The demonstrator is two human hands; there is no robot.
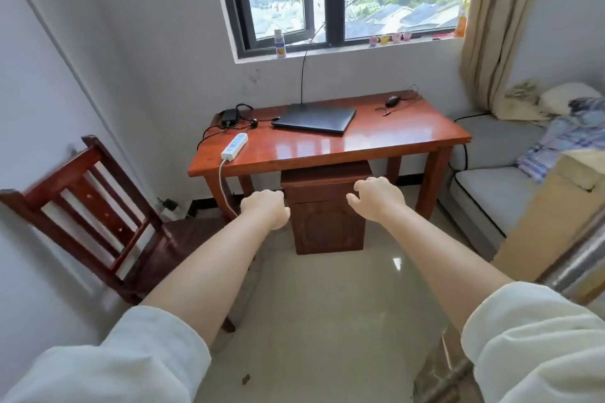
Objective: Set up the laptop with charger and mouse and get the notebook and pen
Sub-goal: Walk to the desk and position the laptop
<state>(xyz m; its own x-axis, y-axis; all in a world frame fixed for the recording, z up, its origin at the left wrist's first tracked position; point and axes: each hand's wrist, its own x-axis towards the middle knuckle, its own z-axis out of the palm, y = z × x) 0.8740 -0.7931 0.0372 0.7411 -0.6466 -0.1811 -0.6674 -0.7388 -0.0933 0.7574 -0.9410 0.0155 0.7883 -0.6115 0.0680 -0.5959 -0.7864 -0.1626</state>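
Observation:
A closed dark laptop (pixel 315 119) lies on the red-brown wooden desk (pixel 376 141) under the window. The black charger brick (pixel 230 117) with its cable sits at the desk's back left, beside a white power strip (pixel 234 146). A black wired mouse (pixel 392 101) rests at the back right. Both arms stretch forward, short of the desk. My left hand (pixel 266 208) is loosely curled and holds nothing. My right hand (pixel 376 195) has its fingers apart and is empty. No notebook or pen is visible.
A wooden chair (pixel 95 206) stands at the left against the wall. A brown wooden stool (pixel 325 213) sits under the desk. A grey sofa (pixel 491 186) with clothes and a cardboard box (pixel 550 222) fill the right side. Bottles stand on the windowsill.

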